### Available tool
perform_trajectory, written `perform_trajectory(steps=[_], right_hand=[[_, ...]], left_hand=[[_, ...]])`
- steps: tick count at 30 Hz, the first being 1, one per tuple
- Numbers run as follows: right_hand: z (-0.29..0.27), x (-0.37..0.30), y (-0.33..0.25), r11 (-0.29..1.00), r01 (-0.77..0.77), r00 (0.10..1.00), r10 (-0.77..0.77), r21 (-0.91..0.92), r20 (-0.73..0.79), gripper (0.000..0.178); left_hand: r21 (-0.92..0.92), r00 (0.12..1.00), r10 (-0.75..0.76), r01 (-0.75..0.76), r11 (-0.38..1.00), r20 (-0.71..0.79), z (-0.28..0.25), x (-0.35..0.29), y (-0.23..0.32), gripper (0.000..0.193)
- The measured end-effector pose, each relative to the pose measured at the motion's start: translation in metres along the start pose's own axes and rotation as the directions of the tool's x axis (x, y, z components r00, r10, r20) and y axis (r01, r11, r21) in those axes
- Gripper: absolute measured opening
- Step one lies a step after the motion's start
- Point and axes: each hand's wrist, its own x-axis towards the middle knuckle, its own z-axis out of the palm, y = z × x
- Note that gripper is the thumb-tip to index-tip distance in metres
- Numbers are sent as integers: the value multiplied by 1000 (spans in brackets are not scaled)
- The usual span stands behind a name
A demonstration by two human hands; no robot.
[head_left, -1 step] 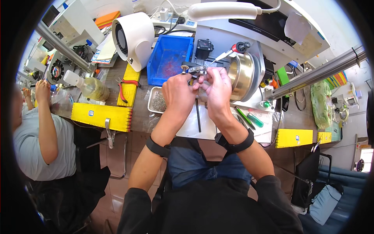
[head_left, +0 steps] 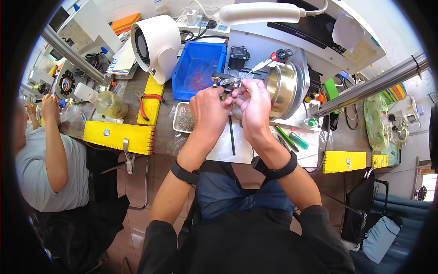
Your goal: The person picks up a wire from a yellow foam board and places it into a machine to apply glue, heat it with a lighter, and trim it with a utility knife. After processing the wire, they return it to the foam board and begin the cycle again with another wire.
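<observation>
Okay, both my hands up close together at the bench, just in front of a small metal clamp fixture (head_left: 229, 82); left hand (head_left: 207, 107) curled, back of it facing up, thumb and forefinger brought in toward the other hand's fingertips; right hand (head_left: 255, 102) bent at the fingers, tips drawn in beside the left's, right under the fixture; whatever sits between the fingertips is too small and covered to make out, so can't tell if either hand is gripping something or only touching; black bands on both wrists.

Fixture is at upper middle, its metal arms reaching over my fingertips, a round knob (head_left: 216, 80) on its left side; brass-coloured drum (head_left: 279, 89) just right of my right hand; black motor block (head_left: 238, 57) behind the fixture; red-and-white tool (head_left: 269, 60) slanting down toward it from the right.

Left of my left hand, small white tray (head_left: 175, 119) with tiny metallic bits in it; blue bin (head_left: 200, 68) beyond, larger; below the hands, dark rod (head_left: 232, 137) lying across white paper (head_left: 221, 152); green pen (head_left: 287, 138) and green-handled tool (head_left: 299, 140) side by side, near my right forearm; farther left, red-handled pliers (head_left: 143, 109) on a yellow strip (head_left: 153, 89), clear bottle (head_left: 112, 106) past them; co-worker (head_left: 54, 169) seated at far left, one arm raised.
</observation>
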Motion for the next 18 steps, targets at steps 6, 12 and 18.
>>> perform_trajectory(steps=[6,12,18], right_hand=[[-4,-4,2,989,6,999,-11,148,33,13],[-4,-6,3,994,11,1000,-12,111,12,12],[-2,-5,3,999,16,1000,-15,52,-20,10]], left_hand=[[6,997,46,-46,999,-58,0,-2,-1,10],[46,999,-40,39,998,26,-9,-3,9,12],[57,1000,-18,18,998,-6,-5,-3,3,12]])
